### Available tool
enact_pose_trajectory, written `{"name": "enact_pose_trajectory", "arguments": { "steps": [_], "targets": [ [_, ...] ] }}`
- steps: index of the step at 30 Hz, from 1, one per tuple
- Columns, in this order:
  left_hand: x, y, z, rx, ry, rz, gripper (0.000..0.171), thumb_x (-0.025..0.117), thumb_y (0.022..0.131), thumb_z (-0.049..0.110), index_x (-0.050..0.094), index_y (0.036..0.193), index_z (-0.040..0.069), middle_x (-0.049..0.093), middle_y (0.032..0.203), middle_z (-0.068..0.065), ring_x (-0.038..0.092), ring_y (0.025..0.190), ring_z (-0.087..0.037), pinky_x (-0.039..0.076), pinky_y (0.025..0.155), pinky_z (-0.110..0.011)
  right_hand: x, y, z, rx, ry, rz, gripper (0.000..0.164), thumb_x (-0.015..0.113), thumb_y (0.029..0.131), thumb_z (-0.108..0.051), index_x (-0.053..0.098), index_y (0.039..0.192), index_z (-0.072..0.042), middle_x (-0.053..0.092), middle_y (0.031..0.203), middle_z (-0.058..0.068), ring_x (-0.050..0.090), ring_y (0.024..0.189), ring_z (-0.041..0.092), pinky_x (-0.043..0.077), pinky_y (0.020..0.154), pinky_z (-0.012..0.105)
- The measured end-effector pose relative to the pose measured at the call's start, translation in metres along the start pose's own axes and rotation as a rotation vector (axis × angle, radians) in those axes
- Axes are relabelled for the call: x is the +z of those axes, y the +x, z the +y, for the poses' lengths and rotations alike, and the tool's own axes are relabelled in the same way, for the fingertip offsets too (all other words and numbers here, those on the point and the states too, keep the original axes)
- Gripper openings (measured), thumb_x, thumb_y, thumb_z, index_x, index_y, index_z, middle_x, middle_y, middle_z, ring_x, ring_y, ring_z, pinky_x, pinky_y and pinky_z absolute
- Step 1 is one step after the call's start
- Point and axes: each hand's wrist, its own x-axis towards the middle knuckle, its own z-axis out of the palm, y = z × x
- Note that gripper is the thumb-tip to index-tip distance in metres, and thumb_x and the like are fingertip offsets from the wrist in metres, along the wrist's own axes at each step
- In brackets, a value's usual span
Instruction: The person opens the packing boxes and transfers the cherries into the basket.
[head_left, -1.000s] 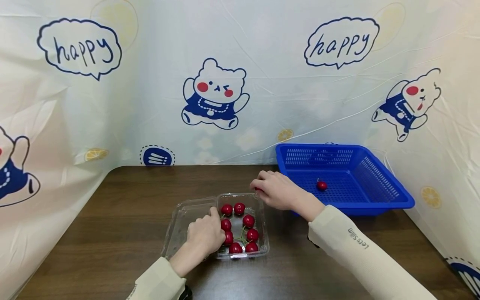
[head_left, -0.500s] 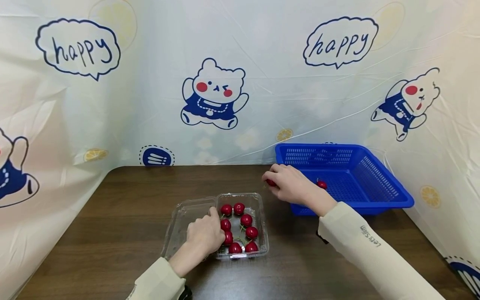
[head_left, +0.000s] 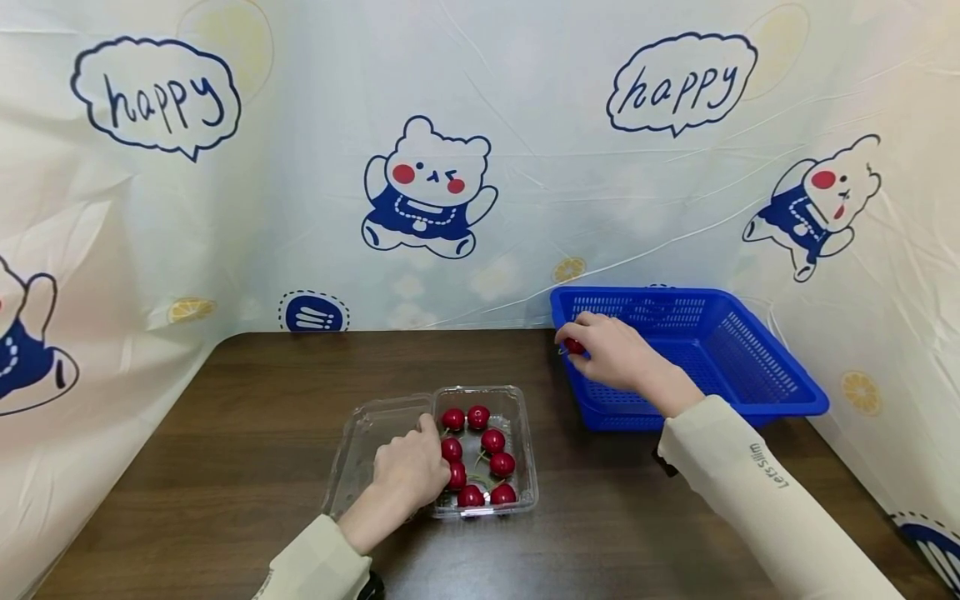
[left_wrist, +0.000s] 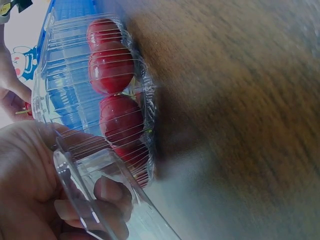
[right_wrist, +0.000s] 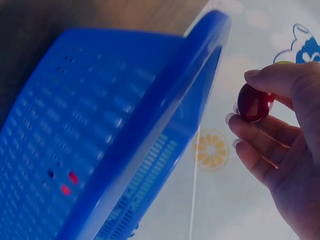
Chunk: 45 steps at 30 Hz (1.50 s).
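Cherry [right_wrist: 254,104] in right hand [head_left: 617,354]

At right, the right hand [right_wrist: 295,155] pinched a dark red cherry [right_wrist: 253,105] between thumb [right_wrist: 277,77] and fingers [right_wrist: 256,136]. A perforated blue basket [right_wrist: 107,85] slanted across the left and centre, apart from the hand; two red patches [right_wrist: 73,177] showed through its holes at lower left. A brown surface [right_wrist: 135,15] lay at top left. The pale backdrop [right_wrist: 220,205] bore an orange-slice print [right_wrist: 211,150] right of centre and part of a blue figure [right_wrist: 307,51] at upper right.
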Motion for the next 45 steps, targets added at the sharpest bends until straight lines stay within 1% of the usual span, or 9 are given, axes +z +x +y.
{"name": "enact_pose_trajectory", "arguments": {
  "steps": [3,8,14,18,25,30,37,45],
  "targets": [
    [0.0,0.0,0.0,-0.001,0.002,0.0,0.031,0.061,0.076,0.017,0.046,0.097,-0.001,0.07,0.076,-0.02,0.065,0.063,-0.036,0.05,0.052,-0.049,-0.002,-0.002,0.007,0.035,0.015,-0.008,0.027,0.068,0.085,-0.01,0.069,0.111,-0.009,0.066,0.101,0.014,0.062,0.083,0.026,0.057,0.074,0.045],
    [0.0,-0.001,0.0,0.002,0.001,-0.001,0.032,0.061,0.076,0.017,0.047,0.098,-0.001,0.069,0.075,-0.02,0.065,0.062,-0.036,0.05,0.051,-0.049,-0.004,-0.007,0.02,0.09,0.025,-0.027,0.028,0.068,0.084,-0.01,0.069,0.112,-0.008,0.066,0.106,0.017,0.062,0.092,0.031,0.055,0.083,0.052],
    [0.001,0.0,-0.001,0.0,0.001,-0.008,0.034,0.062,0.077,0.018,0.047,0.099,-0.002,0.07,0.075,-0.019,0.065,0.063,-0.036,0.05,0.051,-0.049,-0.001,-0.013,0.037,0.146,0.044,-0.064,0.029,0.067,0.085,-0.009,0.068,0.115,-0.008,0.065,0.111,0.019,0.061,0.098,0.034,0.053,0.086,0.056],
    [0.002,0.001,-0.001,-0.004,0.001,-0.009,0.034,0.062,0.076,0.018,0.047,0.099,-0.001,0.069,0.074,-0.019,0.065,0.062,-0.036,0.05,0.051,-0.048,-0.001,-0.016,0.045,0.183,0.059,-0.088,0.031,0.066,0.086,-0.009,0.066,0.116,-0.008,0.065,0.111,0.02,0.061,0.098,0.036,0.053,0.086,0.058],
    [0.002,0.001,-0.001,-0.001,-0.002,-0.008,0.035,0.062,0.077,0.018,0.047,0.101,-0.002,0.069,0.073,-0.019,0.064,0.061,-0.035,0.05,0.051,-0.048,-0.001,-0.022,0.056,0.213,0.051,-0.116,0.031,0.065,0.087,-0.009,0.065,0.117,-0.006,0.063,0.112,0.022,0.06,0.097,0.038,0.052,0.086,0.061],
    [0.001,0.001,-0.001,-0.003,-0.002,-0.009,0.035,0.062,0.077,0.019,0.047,0.1,-0.002,0.069,0.073,-0.018,0.063,0.059,-0.034,0.049,0.05,-0.047,0.002,-0.026,0.063,0.242,0.063,-0.139,0.031,0.064,0.087,-0.008,0.064,0.118,-0.004,0.062,0.111,0.024,0.058,0.096,0.038,0.051,0.085,0.061],
    [0.001,0.0,-0.001,-0.001,0.001,-0.006,0.035,0.063,0.077,0.02,0.047,0.101,-0.002,0.067,0.07,-0.017,0.062,0.056,-0.032,0.049,0.048,-0.046,0.006,-0.034,0.075,0.286,0.052,-0.167,0.032,0.065,0.086,-0.009,0.064,0.118,-0.003,0.062,0.11,0.024,0.057,0.094,0.038,0.051,0.083,0.062],
    [0.001,0.0,-0.001,0.0,-0.003,-0.008,0.036,0.063,0.077,0.019,0.047,0.101,-0.002,0.067,0.07,-0.017,0.062,0.056,-0.032,0.048,0.048,-0.046,0.012,-0.041,0.084,0.295,0.035,-0.201,0.032,0.066,0.084,-0.006,0.064,0.116,-0.002,0.063,0.107,0.025,0.058,0.091,0.038,0.051,0.082,0.061]
  ]
}}
